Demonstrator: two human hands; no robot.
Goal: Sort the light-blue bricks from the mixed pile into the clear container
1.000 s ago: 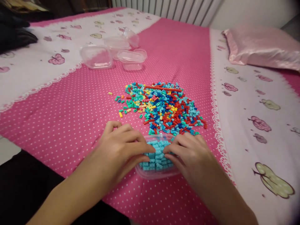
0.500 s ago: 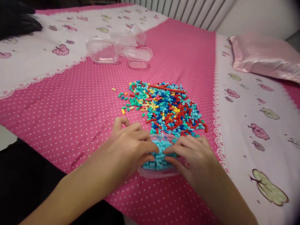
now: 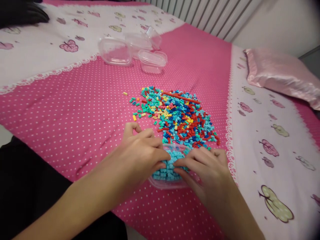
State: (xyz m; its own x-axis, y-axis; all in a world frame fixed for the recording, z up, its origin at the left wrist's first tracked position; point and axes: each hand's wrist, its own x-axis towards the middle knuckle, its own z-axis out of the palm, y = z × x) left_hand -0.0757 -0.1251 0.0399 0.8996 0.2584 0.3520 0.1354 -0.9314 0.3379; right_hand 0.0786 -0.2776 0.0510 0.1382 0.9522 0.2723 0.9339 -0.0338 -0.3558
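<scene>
Light-blue building bricks (image 3: 168, 173) fill a clear plastic container (image 3: 167, 185) on the bed in front of me. My left hand (image 3: 142, 153) reaches in from the left, its thumb and index finger curled close together at the bricks. From the right, my right hand (image 3: 203, 168) comes over the container's rim with thumb and index in a pinch among the same bricks. The two sets of fingertips nearly meet. Anything small between them is hidden. Just beyond the container lies a loose pile of mixed building bricks (image 3: 180, 115) in red, blue, green and yellow.
A long thin red stick (image 3: 181, 97) rests across the pile's far side. Several empty clear containers (image 3: 115, 51) stand farther back on the pink dotted sheet (image 3: 82, 100). A shiny pink pillow (image 3: 282, 75) lies at right. Something black (image 3: 22, 15) is at the far left.
My view has shifted and tilted a little. The right fingertips have moved slightly closer to the left ones over the light-blue bricks; both hands stay in the container.
</scene>
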